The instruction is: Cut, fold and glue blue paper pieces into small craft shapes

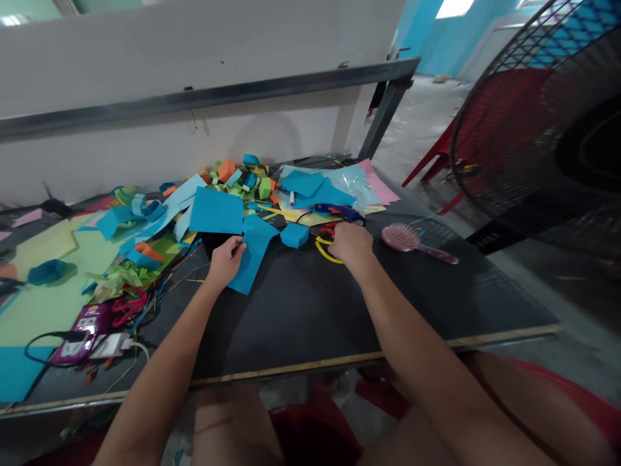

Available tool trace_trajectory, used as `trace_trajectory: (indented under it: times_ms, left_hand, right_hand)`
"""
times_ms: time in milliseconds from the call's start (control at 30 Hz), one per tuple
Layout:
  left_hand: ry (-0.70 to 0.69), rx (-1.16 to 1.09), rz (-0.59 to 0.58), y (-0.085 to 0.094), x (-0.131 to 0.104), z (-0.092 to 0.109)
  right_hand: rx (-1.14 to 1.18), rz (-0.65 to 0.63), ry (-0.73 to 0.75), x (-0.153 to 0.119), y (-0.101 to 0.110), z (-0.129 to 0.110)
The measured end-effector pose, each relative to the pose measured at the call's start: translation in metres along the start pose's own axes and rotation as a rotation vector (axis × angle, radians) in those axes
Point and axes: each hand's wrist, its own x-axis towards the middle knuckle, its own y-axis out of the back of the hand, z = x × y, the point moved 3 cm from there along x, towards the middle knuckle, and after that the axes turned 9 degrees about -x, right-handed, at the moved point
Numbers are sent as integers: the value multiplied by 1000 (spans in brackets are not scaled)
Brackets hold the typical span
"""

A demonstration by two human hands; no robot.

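My left hand (pixel 227 261) pinches the left edge of a blue paper strip (pixel 253 259) that lies slantwise on the black table (pixel 301 310). Just above that hand is a flat blue square sheet (pixel 216 211). My right hand (pixel 352 244) is closed at the handles of scissors with a yellow loop (pixel 328 251) and some red; its fingertips are partly hidden. Between the hands sits a small folded blue paper piece (pixel 294 235). A dark blue glue gun (pixel 338 210) lies just beyond my right hand.
A pink hairbrush (pixel 407 237) lies right of my right hand. Folded paper pieces (pixel 245 178) are heaped at the back. At the left are green sheets (pixel 63 285), a purple power strip (pixel 82 333) and wires. A large fan (pixel 543 123) stands at the right.
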Motion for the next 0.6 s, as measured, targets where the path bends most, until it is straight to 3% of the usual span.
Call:
trace_trajectory:
  times_ms: [233,333,400,467,533,600]
  left_hand:
    - [51,-77,18,2,-1,3]
    - [61,-132,43,2,-1,3]
    - [69,-145,75,2,0,1]
    - [101,-164,115,2,1,-1]
    - [153,-212,155,3,2,-4]
    - [213,-288,218,4,3,-6]
  right_hand:
    - [148,152,-102,-2,17,6]
    - [469,194,-38,4,10,4]
    - [871,45,66,9,0,-4]
    - [1274,-236,175,8,-9,-17]
    - [1491,-442,269,3,-12,-29]
    - [1549,-506,359,-4,-9,-36]
